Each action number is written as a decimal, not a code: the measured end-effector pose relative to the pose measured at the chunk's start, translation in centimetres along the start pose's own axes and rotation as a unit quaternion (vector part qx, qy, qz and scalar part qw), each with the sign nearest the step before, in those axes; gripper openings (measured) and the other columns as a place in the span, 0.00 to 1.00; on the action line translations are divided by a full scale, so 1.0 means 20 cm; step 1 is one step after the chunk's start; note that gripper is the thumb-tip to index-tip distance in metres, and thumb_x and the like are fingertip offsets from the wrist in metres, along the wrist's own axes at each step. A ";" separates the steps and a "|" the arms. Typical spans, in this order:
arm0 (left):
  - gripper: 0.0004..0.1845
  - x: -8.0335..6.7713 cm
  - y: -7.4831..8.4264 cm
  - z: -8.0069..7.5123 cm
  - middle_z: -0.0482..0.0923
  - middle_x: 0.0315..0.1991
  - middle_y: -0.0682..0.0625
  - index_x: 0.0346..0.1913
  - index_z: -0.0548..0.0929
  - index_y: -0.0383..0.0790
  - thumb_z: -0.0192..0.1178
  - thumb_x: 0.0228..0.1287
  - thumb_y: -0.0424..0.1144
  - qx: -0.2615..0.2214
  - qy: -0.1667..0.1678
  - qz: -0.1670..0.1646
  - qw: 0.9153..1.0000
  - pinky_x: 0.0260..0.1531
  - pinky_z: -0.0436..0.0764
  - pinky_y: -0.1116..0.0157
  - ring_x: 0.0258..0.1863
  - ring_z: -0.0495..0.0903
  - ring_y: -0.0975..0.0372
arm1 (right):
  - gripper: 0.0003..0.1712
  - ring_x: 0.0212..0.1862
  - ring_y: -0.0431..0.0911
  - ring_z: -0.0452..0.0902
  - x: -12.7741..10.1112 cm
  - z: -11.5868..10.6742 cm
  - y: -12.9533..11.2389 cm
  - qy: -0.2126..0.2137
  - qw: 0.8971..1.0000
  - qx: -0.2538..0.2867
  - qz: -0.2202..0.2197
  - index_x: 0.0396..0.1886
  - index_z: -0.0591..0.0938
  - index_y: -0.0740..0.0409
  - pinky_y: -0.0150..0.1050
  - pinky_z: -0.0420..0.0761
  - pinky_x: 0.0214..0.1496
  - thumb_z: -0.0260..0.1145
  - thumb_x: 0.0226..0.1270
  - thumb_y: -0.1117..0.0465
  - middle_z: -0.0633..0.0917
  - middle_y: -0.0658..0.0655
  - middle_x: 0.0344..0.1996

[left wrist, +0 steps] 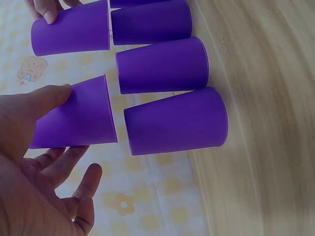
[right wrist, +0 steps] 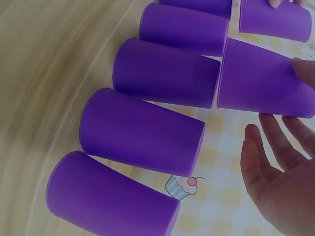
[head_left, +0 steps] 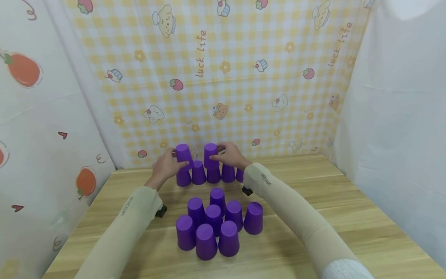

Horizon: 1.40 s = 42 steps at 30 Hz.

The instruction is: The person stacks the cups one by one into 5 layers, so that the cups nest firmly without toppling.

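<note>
An upside-down purple cup [head_left: 183, 154] is gripped by my left hand [head_left: 165, 167], thumb on one side and fingers on the other. It hangs just above the leftmost cup [left wrist: 174, 122] of the back row, with a thin gap showing in the left wrist view. My right hand [head_left: 232, 155] pinches another inverted purple cup [head_left: 210, 155] between thumb and fingers. Its rim is right at the top of the row's middle cup [right wrist: 167, 73]. Between the held cups, lower down, stands a second row cup [head_left: 198, 173]; more row cups [head_left: 228, 173] continue to the right.
Nearer me, several inverted purple cups [head_left: 205, 242] stand in a loose cluster on the wooden table [head_left: 296, 255]. A yellow checked cloth [head_left: 244, 89] hangs close behind the back row. White cloths [head_left: 376, 100] flank both sides. Dark camera pieces [head_left: 161, 211] sit at the wrists.
</note>
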<state>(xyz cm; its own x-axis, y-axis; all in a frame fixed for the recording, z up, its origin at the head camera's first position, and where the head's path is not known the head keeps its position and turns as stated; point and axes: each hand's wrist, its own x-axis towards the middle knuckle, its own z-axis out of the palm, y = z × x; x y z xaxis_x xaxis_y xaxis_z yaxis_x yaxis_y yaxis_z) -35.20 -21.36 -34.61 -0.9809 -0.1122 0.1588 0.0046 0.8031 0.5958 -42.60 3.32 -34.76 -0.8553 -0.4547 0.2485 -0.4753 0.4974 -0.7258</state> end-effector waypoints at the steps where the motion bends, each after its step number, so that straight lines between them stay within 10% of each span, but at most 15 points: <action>1: 0.39 0.01 0.00 0.00 0.72 0.65 0.36 0.69 0.64 0.32 0.65 0.64 0.52 0.000 0.000 -0.002 1.000 0.63 0.61 0.38 0.63 0.71 0.41 | 0.30 0.53 0.52 0.81 0.00 0.00 0.00 -0.001 1.000 -0.001 -0.002 0.60 0.78 0.62 0.43 0.83 0.52 0.74 0.61 0.54 0.85 0.61 0.51; 42: 0.39 0.09 -0.01 0.03 0.76 0.62 0.39 0.69 0.65 0.35 0.65 0.63 0.53 0.036 -0.020 -0.012 0.999 0.62 0.61 0.38 0.61 0.72 0.41 | 0.33 0.55 0.52 0.80 0.09 0.08 0.01 -0.011 1.000 0.001 0.008 0.62 0.76 0.63 0.43 0.82 0.53 0.72 0.63 0.50 0.84 0.60 0.54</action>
<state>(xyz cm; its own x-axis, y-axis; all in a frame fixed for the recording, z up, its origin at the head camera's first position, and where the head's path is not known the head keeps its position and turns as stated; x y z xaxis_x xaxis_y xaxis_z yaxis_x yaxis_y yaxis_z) -37.08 -21.40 -35.04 -0.9876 -0.1095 0.1128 -0.0314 0.8406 0.5407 -43.84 1.42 -35.44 -0.8578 -0.4632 0.2226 -0.4611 0.5025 -0.7314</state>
